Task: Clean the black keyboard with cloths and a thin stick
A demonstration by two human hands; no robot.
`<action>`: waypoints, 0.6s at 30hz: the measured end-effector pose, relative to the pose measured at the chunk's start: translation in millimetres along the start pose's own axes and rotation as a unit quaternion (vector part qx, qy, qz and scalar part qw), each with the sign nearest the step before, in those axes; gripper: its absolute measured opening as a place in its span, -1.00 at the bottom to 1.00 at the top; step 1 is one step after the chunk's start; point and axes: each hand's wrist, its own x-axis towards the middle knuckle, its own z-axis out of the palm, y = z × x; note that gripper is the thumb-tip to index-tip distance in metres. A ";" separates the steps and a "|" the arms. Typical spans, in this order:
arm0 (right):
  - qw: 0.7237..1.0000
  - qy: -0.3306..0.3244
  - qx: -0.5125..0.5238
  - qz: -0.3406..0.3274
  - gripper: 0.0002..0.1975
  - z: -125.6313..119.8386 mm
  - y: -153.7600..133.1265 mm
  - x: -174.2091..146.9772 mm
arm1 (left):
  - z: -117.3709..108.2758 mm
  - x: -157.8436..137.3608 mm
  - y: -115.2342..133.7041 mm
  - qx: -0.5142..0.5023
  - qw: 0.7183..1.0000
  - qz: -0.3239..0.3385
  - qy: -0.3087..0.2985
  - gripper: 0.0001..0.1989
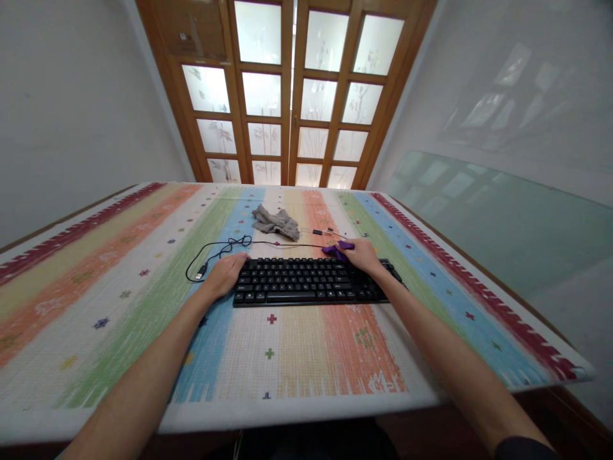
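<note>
A black computer keyboard point(297, 281) lies flat on the patterned tablecloth in front of me. My left hand point(227, 275) is closed against its left end, with fingers at the far left corner. In my right hand point(361, 255) is a bunched purple cloth point(336, 250), pinched in the fingers by the keyboard's far edge, toward the right. The right wrist and forearm cover part of the keyboard's right side. Behind the keyboard runs its thin black cable point(282, 243), looped at the left and ending in a USB plug point(201, 272).
A crumpled grey cloth point(275, 222) rests beyond the cable. Near it is a small dark item with thin wire-like parts point(318, 232), too small to name. The striped tablecloth point(143, 319) covers the table; a pale glass panel point(483, 217) leans at the right wall.
</note>
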 end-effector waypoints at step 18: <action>0.975 -0.202 -0.017 -0.093 -0.69 -14.8 -0.4 12.1 | 0.9 0.4 -0.7 -0.018 1.000 -0.010 -0.005 -0.38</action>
